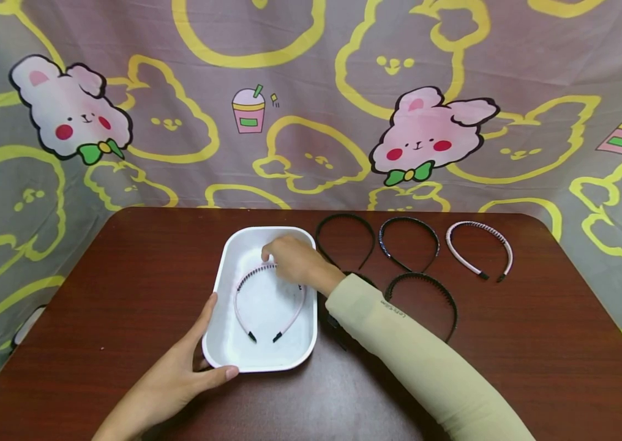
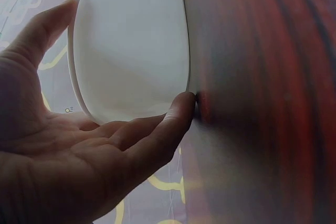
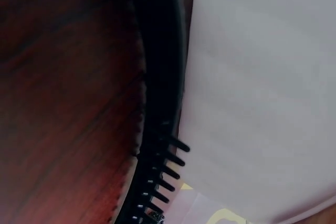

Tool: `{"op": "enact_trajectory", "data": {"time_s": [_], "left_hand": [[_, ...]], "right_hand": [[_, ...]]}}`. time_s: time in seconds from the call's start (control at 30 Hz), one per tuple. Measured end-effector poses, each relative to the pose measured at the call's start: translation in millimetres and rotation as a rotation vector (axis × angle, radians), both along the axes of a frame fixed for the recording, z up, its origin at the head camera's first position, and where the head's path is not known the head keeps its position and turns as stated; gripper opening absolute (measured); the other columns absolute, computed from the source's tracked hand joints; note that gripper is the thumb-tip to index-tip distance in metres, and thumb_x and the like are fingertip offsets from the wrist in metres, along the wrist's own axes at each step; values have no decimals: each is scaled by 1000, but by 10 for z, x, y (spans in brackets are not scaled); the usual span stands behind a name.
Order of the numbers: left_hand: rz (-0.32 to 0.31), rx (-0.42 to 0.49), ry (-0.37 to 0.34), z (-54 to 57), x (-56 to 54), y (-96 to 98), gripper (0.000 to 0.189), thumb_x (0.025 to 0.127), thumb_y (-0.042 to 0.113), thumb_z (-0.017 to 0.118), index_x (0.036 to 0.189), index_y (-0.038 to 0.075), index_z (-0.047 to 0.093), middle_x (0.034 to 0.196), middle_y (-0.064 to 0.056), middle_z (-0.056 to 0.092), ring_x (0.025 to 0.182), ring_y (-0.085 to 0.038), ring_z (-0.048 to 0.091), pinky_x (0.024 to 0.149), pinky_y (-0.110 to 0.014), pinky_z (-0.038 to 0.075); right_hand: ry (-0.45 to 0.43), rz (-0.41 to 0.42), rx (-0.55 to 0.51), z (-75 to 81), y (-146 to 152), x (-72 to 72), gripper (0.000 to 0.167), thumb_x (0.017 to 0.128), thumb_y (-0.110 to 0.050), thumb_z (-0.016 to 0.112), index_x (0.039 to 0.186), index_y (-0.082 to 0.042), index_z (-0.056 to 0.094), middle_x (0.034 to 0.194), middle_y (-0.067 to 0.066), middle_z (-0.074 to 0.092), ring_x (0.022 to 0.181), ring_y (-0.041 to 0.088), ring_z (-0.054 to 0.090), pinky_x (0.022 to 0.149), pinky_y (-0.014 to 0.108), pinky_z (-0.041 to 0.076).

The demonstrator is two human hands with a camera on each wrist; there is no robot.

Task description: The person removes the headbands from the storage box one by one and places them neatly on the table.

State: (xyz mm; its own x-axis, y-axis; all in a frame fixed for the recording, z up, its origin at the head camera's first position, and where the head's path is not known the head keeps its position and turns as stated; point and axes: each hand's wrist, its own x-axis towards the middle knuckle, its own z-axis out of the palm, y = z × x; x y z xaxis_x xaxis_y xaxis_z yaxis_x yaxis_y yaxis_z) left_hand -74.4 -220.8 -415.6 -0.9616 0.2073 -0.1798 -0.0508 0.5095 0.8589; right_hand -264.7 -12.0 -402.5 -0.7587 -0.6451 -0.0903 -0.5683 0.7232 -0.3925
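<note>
A white tray (image 1: 268, 361) stands on the table, and my left hand (image 1: 181, 370) grips its near left side. The thumb lies at the front corner and the fingers along the left wall; the left wrist view shows this hand (image 2: 100, 145) curled round the tray (image 2: 134, 45). Inside the tray is a pale pink headband (image 1: 238, 309) with dark teeth and black tips, its ends toward me. My right hand (image 1: 291, 260) reaches over the right rim, fingers bent, and holds the headband's top; its fingertips are partly hidden. The right wrist view misses the hand.
Right of the tray lie a thin black headband (image 1: 373, 236), a blue glittery one (image 1: 382, 240), a pink wrapped one (image 1: 462, 260) and a toothed black one (image 1: 454, 306). Under the right forearm, another black headband (image 3: 160, 51) is partly covered. A patterned cloth (image 1: 311, 79) hangs behind the table.
</note>
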Motion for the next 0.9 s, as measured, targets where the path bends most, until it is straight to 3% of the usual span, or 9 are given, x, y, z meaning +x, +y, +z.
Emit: {"op": "enact_trajectory", "data": {"time_s": [0.3,0.6,0.9], "left_hand": [[-6,13,-5,-7,-10,-3,120,88,32,86,170,32,-1,175,-21,6,134,-31,55,90,-13,51],[-5,14,-12,-7,-4,-5,120,88,32,86,170,33,-1,175,-21,7,124,-24,61,89,-15,52],[-5,-10,-3,12,-5,-1,120,88,34,86,170,31,-1,175,-22,8,129,-28,58,88,-15,52]], "right_hand": [[6,-12,41,-8,-7,4,45,93,11,58,128,-12,74,133,7,72,118,21,63,94,34,53],[30,-34,8,-26,-14,7,45,92,11,58,126,-13,75,131,7,73,121,22,63,98,34,52],[60,-37,-27,-23,-1,-1,40,95,6,59,123,-15,78,130,5,73,118,18,62,94,31,52]]}}
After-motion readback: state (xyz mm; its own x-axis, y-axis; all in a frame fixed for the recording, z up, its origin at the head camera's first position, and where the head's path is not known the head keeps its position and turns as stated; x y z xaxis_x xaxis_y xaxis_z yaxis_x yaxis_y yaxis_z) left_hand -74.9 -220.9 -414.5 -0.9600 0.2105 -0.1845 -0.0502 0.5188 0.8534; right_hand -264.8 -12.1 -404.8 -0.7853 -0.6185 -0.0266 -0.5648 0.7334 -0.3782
